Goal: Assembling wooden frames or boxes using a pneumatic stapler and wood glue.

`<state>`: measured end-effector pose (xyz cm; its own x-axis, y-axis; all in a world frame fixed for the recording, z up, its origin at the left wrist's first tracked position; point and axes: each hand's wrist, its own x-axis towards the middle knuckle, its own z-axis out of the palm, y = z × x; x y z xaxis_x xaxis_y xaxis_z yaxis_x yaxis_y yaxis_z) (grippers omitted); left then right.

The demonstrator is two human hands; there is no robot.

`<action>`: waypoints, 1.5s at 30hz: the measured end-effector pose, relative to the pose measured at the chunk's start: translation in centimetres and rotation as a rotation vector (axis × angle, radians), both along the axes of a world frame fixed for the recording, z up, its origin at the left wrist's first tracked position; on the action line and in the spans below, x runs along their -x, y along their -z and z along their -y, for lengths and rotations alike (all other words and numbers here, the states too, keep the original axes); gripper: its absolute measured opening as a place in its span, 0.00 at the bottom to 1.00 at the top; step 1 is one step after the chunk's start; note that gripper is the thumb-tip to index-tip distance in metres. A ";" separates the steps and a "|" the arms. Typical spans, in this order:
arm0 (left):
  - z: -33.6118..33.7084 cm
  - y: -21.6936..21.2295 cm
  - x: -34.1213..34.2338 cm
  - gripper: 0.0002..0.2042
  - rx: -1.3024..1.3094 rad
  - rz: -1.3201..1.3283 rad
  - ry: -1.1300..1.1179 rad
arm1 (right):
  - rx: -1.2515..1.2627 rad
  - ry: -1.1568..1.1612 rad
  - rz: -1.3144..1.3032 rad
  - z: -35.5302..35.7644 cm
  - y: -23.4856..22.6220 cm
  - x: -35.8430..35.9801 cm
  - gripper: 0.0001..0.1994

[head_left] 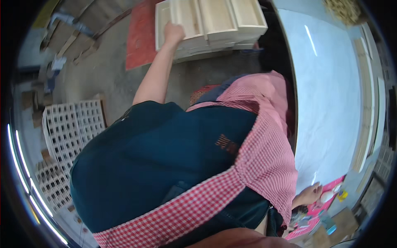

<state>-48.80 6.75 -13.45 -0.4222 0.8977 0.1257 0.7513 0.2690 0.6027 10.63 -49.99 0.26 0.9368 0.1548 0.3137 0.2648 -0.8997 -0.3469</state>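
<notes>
Two hands are busy. My right hand (309, 194) rests low by the white surface (331, 103) to steady me; I cannot tell how open it is. My left hand (173, 33) reaches far, fingers curled over a wooden tray (206, 20) rim on the floor stack.

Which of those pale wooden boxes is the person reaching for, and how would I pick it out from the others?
Find the red board lying on the grey floor at the top of the view; a stack of pale wooden trays sits on its right part. The left hand rests on the leftmost tray, the only one being touched.
</notes>
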 end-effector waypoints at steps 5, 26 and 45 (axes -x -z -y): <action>8.8 -11.2 0.6 0.19 -0.166 -0.274 0.258 | -0.116 -0.027 -0.207 -4.4 -1.2 5.4 0.17; 21.2 -19.3 -62.3 0.29 0.963 0.616 1.921 | 0.020 0.620 0.028 4.4 0.0 -20.5 0.28; 29.1 -20.2 -66.8 0.28 1.795 0.451 1.353 | -0.409 0.541 -0.463 11.4 0.3 -22.8 0.19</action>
